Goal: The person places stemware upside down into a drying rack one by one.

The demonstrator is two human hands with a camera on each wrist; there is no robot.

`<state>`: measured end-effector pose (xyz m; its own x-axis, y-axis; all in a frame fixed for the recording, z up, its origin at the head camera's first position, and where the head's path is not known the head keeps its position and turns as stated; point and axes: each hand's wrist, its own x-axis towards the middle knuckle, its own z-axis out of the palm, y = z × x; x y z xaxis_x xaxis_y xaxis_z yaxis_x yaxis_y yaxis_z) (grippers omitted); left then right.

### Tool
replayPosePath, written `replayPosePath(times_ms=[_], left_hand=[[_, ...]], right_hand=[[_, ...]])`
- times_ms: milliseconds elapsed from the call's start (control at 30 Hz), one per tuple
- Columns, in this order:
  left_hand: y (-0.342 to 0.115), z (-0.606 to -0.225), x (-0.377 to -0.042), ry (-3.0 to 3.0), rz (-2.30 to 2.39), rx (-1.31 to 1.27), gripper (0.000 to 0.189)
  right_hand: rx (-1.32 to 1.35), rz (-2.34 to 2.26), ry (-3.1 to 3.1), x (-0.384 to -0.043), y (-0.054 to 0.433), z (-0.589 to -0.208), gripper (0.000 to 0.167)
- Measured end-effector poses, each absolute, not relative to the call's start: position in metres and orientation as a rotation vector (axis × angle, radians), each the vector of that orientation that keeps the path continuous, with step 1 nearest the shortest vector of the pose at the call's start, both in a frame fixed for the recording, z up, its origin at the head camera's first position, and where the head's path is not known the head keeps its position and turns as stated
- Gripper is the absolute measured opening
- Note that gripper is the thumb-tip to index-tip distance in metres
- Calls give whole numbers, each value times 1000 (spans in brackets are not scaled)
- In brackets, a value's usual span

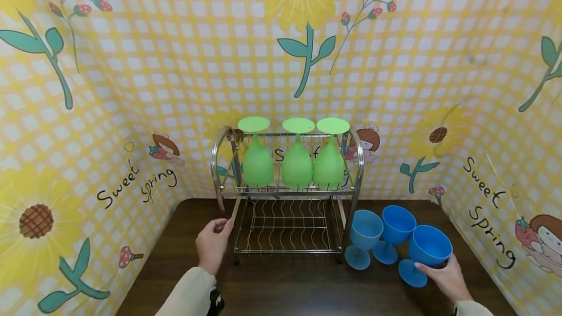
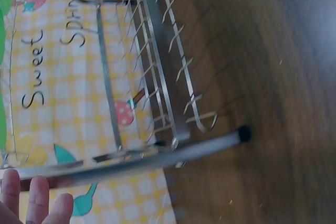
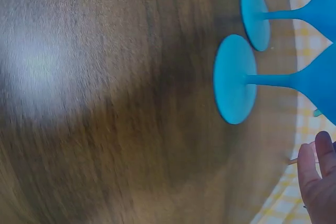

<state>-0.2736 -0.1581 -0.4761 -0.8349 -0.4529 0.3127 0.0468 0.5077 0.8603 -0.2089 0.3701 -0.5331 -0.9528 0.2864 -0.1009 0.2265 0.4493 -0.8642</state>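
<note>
My left hand [image 1: 212, 243] is beside the left post of a two-tier metal dish rack [image 1: 287, 251], thumb and fingertips right at the post. In the left wrist view its fingers [image 2: 39, 198] are relaxed and overlap the post. At the right, my right hand [image 1: 450, 277] is around the near side of a blue goblet [image 1: 430, 245], thumb low across the bowl and fingers at its right side. The right wrist view shows its fingers [image 3: 310, 169] extended close to the bowl. This goblet stands upright. Two more upright goblets, one blue [image 1: 397, 226], one lighter blue [image 1: 366, 230], stand beside it.
Three green goblets [image 1: 297, 165] stand upside down on the rack's upper shelf, bases up. The lower shelf has wavy wire dividers [image 1: 290, 223]. The brown wooden table [image 1: 281, 286] is bounded by a yellow checked cloth [image 1: 197, 62] at the back and sides.
</note>
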Motion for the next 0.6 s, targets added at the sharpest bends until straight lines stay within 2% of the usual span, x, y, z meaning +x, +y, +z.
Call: replayPosePath(times_ms=[200, 333, 500, 600], left_hand=[[-131, -493, -268, -2295, -1404, 197, 24], [-113, -502, -263, -2318, -1505, -27, 26], [-99, -506, -259, -2401, -1510, -264, 38], [-93, -503, -256, -2452, -1506, -364, 47]], right_hand=[[-532, 1520, -2496, -210, 366, -536, 103], [-564, 1482, -2431, -209, 365, -536, 95], [-726, 1515, -2416, -203, 360, -537, 108], [-748, 1546, -2341, -199, 352, -537, 108]])
